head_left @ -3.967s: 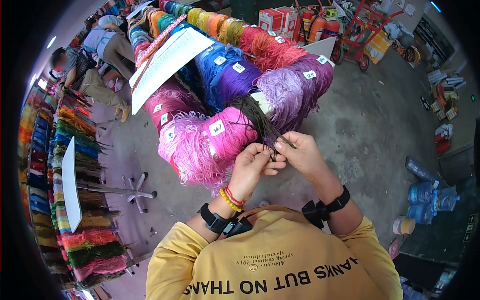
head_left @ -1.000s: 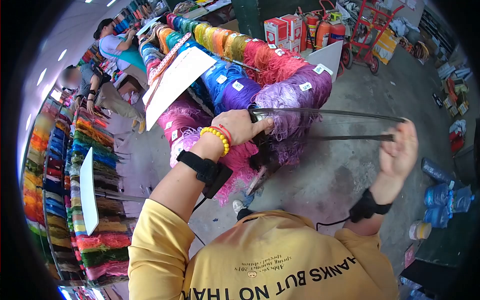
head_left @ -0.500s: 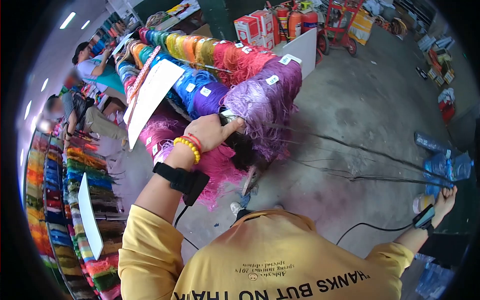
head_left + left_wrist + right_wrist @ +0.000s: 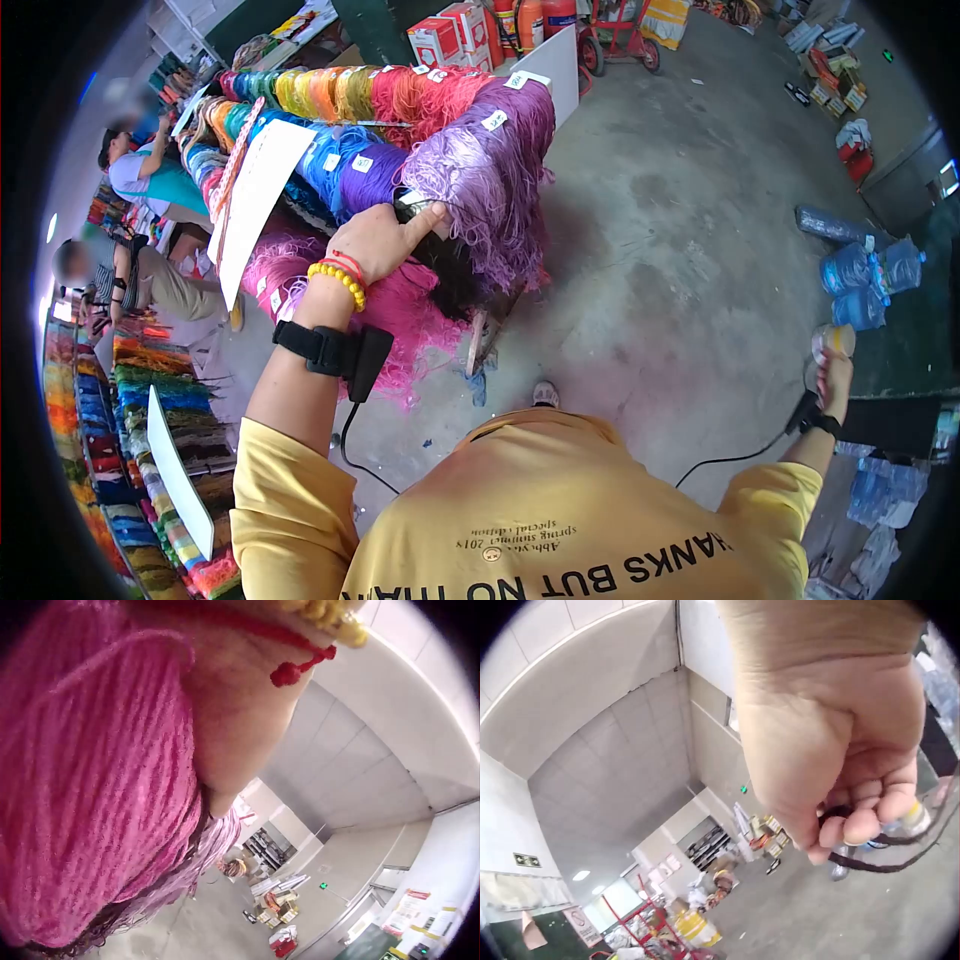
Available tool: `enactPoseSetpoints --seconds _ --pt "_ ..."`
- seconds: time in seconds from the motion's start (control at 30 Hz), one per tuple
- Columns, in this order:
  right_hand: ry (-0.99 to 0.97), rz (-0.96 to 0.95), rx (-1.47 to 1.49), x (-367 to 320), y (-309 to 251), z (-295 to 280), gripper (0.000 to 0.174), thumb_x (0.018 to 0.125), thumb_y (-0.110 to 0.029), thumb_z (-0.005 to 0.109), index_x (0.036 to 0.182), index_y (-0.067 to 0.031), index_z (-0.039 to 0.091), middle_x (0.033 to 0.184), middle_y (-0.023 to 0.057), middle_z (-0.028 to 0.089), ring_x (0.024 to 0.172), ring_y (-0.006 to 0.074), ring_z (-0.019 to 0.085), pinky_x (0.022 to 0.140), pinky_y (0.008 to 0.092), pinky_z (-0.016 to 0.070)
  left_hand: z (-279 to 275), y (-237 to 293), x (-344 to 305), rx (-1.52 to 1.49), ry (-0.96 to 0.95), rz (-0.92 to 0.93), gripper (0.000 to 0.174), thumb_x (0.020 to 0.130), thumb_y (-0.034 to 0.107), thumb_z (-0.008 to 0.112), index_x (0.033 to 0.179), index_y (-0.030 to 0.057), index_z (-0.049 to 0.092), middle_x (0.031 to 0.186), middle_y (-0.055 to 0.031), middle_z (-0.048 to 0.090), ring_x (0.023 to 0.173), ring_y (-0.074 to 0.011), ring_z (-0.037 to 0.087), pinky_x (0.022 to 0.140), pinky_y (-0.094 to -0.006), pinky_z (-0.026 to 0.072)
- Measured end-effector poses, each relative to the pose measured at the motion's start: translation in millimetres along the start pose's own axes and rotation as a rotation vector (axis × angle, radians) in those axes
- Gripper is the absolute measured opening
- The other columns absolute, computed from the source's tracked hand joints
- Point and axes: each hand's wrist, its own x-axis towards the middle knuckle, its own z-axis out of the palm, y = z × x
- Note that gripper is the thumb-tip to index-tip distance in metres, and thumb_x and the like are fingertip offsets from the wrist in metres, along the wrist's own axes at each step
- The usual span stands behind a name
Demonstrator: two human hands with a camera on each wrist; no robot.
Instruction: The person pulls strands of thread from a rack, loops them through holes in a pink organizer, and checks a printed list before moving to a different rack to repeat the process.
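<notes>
Left hand [image 4: 376,243] is at the fuzzy dark yarn [image 4: 453,280], thumb out, can't tell the other fingers; right hand [image 4: 832,750] has fingertips clamped on thin, bendy strands [image 4: 885,868].

The left hand [image 4: 236,735] is partly hidden by pink yarn [image 4: 97,772].

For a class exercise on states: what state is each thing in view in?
Left hand: on dark yarn, fingers hidden
Right hand: curled, pinching dark strand
Dark strand: curved
Dark yarn: hanging
Purple yarn: draped
Pink yarn: draped
Bead bracelet: worn
Red trolley: standing
</notes>
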Motion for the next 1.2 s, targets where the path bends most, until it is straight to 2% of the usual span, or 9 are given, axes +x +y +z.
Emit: enactPoseSetpoints --seconds 0.23,0.37,0.47,0.53,0.63,0.77,0.9,0.97,1.2 --pt "-0.291 -0.304 -0.412 -91.5 -36.4 84.1 0.022 0.082 -0.022 0.053 0.077 -0.0022 0.061 0.053 0.0015 0.048 0.042 0.0129 0.045 0.04 0.0294 0.036 -18.6 -17.8 -24.3 0.028 0.091 0.117 0.074 0.073 0.064 0.051 0.106 -0.0019 0.056 0.1 -0.0213 0.06 0.095 -0.0343 0.058 0.082 -0.0395 0.0449" --pt "-0.596 -0.752 -0.669 -226.1 -99.0 128.0 0.022 0.078 -0.021 0.058 0.077 0.0005 0.061 0.06 0.0125 0.055 0.06 0.0249 0.056 0.056 0.037 0.0425 -35.4 -47.9 -94.6 -0.02 0.538 0.491 0.054 0.076 0.033 0.065 0.117 0.0012 0.049 0.11 -0.0172 0.054 0.095 -0.0313 0.057 0.08 -0.0362 0.0456" --pt "-0.993 -1.075 -0.769 -357.6 -159.1 157.3 0.016 0.077 -0.02 0.057 0.081 -0.0049 0.061 0.072 0.018 0.058 0.069 0.0348 0.057 0.06 0.04 0.0441 -35.9 -65.0 -152.7 -0.401 0.227 0.674 0.043 0.08 0.019 0.064 0.117 0.0027 0.049 0.104 -0.0109 0.055 0.082 -0.0196 0.058 0.071 -0.031 0.047" --pt "-1.267 -1.308 -0.598 -431.3 -177.6 172.5 0.016 0.078 -0.019 0.059 0.081 -0.0037 0.058 0.065 0.0151 0.055 0.061 0.032 0.055 0.055 0.0361 0.0427 -21.9 -78.6 -183.0 -0.641 -0.048 0.749 0.044 0.081 0.015 0.063 0.121 0.0037 0.046 0.096 -0.0061 0.057 0.077 -0.0117 0.057 0.067 -0.0266 0.0462" --pt "-1.362 -1.522 -0.428 -519.7 -206.4 188.0 0.012 0.079 -0.017 0.056 0.08 -0.0058 0.059 0.069 0.0147 0.059 0.066 0.032 0.058 0.057 0.0401 0.0444 -13.1 -103.4 -225.0 -0.85 -0.464 0.696 0.049 0.083 0.012 0.06 0.127 0.0043 0.04 0.083 -0.0015 0.057 0.07 -0.0057 0.053 0.062 -0.0216 0.0435" --pt "-1.316 -1.698 -0.077 -590.1 -218.7 218.6 0.012 0.079 -0.017 0.056 0.078 -0.0047 0.058 0.064 0.0141 0.057 0.062 0.032 0.057 0.053 0.038 0.0435 -11.8 -164.8 -262.1 -1.132 -0.446 0.451 0.037 0.085 0.017 0.059 0.117 0.0022 0.049 0.077 0.0016 0.055 0.069 -0.0058 0.051 0.058 -0.0201 0.043" --pt "-1.538 -1.617 0.012 -649.8 -225.1 251.1 0.014 0.079 -0.015 0.058 0.08 -0.0012 0.058 0.06 0.0129 0.055 0.056 0.0228 0.056 0.053 0.0319 0.0429 -25.6 -228.3 -304.3 -0.984 -0.098 0.376 0.021 0.087 0.023 0.056 0.092 0.003 0.061 0.067 0.0056 0.051 0.058 -0.0025 0.042 0.049 -0.0181 0.0357" --pt "-1.692 -1.529 0.127 -675.8 -222.3 275.0 0.016 0.083 -0.016 0.058 0.084 0.0001 0.058 0.06 0.0021 0.052 0.055 0.0092 0.049 0.051 0.025 0.0399 -34.6 -250.4 -324.6 -1.048 0.052 0.225 0.023 0.088 0.025 0.054 0.084 0.0028 0.061 0.059 0.0059 0.046 0.054 -0.0024 0.04 0.048 -0.0175 0.0328" --pt "-1.934 -1.299 0.248 -754.4 -212.7 330.9 0.021 0.088 -0.021 0.053 0.084 -0.0014 0.06 0.057 -0.0048 0.046 0.051 0.0023 0.041 0.046 0.0192 0.0334 -47.9 -315.8 -359.6 -1.176 0.39 0.086 0.023 0.089 0.023 0.052 0.081 0.0026 0.057 0.057 0.0063 0.041 0.049 -0.0026 0.033 0.045 -0.0179 0.0242"
